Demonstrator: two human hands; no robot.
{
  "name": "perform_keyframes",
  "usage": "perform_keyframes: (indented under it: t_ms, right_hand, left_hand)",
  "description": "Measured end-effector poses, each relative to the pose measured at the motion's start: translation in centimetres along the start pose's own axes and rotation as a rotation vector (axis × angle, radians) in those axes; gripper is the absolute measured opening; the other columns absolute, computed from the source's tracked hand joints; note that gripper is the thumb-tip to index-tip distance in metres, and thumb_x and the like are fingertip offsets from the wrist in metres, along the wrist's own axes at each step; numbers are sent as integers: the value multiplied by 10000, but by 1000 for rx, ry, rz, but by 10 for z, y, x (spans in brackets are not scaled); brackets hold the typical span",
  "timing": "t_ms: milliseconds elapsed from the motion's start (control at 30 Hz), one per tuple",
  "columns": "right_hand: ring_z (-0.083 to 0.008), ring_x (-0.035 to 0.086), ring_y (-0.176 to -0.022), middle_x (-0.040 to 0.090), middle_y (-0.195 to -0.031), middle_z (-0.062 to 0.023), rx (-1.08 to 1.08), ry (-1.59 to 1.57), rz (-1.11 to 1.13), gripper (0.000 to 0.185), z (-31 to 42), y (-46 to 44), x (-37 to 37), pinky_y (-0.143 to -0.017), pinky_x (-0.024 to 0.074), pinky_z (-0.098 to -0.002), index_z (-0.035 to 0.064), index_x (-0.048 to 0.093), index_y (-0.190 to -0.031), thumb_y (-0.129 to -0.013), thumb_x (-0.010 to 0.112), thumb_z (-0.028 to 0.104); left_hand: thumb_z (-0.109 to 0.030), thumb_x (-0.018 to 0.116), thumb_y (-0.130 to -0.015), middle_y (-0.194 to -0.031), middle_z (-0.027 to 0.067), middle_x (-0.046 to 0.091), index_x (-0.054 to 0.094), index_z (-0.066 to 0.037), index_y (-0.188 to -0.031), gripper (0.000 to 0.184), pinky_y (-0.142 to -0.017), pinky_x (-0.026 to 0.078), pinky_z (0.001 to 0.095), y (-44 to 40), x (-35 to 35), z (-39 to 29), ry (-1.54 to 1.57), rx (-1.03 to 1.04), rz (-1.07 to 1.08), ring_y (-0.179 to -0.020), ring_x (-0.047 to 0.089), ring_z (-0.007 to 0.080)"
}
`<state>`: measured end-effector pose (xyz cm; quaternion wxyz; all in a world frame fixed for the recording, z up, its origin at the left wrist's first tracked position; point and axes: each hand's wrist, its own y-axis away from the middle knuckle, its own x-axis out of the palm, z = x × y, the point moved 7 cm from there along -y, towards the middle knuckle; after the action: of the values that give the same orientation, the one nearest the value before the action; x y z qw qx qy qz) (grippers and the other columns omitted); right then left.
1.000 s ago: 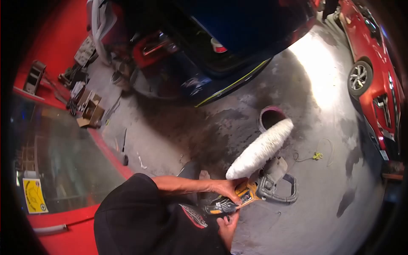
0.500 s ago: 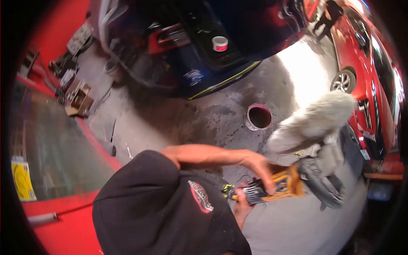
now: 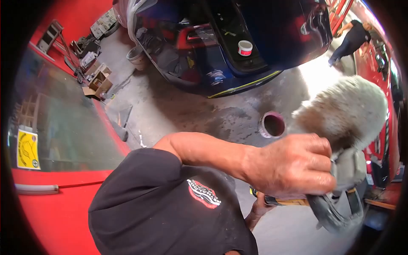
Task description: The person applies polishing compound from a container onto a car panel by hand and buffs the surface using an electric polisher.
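Note:
A yellow and black power polisher (image 3: 293, 201) lies across the lower right of the head view, with a thick, shaggy off-white wool pad (image 3: 357, 108) at its far end. A black loop handle (image 3: 335, 212) sits close to the pad. My right hand (image 3: 260, 208), partly hidden, grips the rear of the polisher. My left hand (image 3: 293, 165) is above the tool, close to the camera, its fingers curled beside the pad. It covers much of the polisher body. Whether anything is inside those fingers is hidden.
A dark blue car (image 3: 238, 85) stands ahead, a white tub (image 3: 245, 48) on it. A bucket (image 3: 272, 124) is on the wet floor. Another person (image 3: 352, 38) is near the red car (image 3: 376, 80). Cardboard boxes (image 3: 98, 83) and another bucket (image 3: 137, 57) are at left.
My left hand has lifted off the polisher body and moved right, toward the pad and closer to the camera. My right hand stays at the rear. The view has shifted.

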<state>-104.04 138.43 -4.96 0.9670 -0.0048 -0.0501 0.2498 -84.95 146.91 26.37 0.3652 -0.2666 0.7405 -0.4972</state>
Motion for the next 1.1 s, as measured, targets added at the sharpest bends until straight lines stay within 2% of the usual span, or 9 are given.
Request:
perform_keyframes:
  t_ms: [67,200,300,333,567,733,867,967,1100]
  right_hand:
    - [-227,530,-1208,523,-1345,-135,153,18,59,738,-31,14,4,-1049,430,-375,-25,443,-1384,-725,774,-9]
    - [-138,610,-840,637,-957,-27,322,38,125,606,-108,38,22,-791,522,-311,21,552,-1202,-665,831,-8]
    - [-148,626,-803,632,-977,-47,408,180,218,671,-127,51,58,-757,534,-311,21,507,-1247,-654,818,-18]
    - [-261,590,-1091,601,-1198,-131,516,141,311,912,-144,65,67,-975,470,-395,-10,433,-1388,-612,897,104]
    - [-235,610,-1122,628,-1214,-158,717,72,388,880,-160,101,182,-987,480,-383,-24,430,-1397,-677,896,170]
    - [-251,619,-1117,634,-1220,-164,748,-30,401,926,-189,130,234,-989,483,-388,-22,401,-1416,-670,909,183]
    - [-285,609,-1162,622,-1258,-195,713,-13,439,954,-219,147,246,-1014,470,-407,-28,375,-1434,-671,909,177]
    - [-329,615,-1171,616,-1268,-212,701,-42,485,923,-234,147,254,-1017,469,-424,-29,386,-1420,-670,900,129]
    - [-329,621,-1171,622,-1247,-218,710,-32,467,911,-267,160,268,-1005,477,-417,-10,395,-1412,-663,903,95]
  left_hand:
    - [-61,734,-709,-739,82,574,661,-24,-959,263,-627,482,409,12,0,21,83,-192,153,-735,588,323]
    - [-37,755,-627,-774,113,614,663,-17,-989,374,-651,482,417,91,21,89,167,-514,296,-765,619,340]
    - [-35,754,-630,-788,122,632,671,-16,-991,372,-662,481,422,168,16,125,91,-587,407,-768,636,343]
    - [-40,758,-635,-784,127,631,675,-17,-990,365,-661,481,425,193,7,137,80,-680,450,-758,635,347]
    - [-14,698,-735,-752,145,627,648,-5,-924,195,-588,474,373,295,-94,204,101,-1146,548,-676,649,309]
    - [-22,718,-710,-731,136,615,641,-13,-878,185,-604,461,392,336,-140,221,22,-1226,633,-666,624,326]
    - [-15,769,-660,-762,103,652,664,-35,-851,219,-720,492,406,353,-157,215,-175,-981,771,-724,641,328]
    - [-7,756,-640,-760,113,643,659,-32,-835,219,-704,496,393,367,-159,207,-424,-1071,835,-720,642,321]
    - [42,717,-633,-740,97,643,653,-24,-818,207,-616,493,321,398,-168,207,-472,-1171,701,-652,642,238]
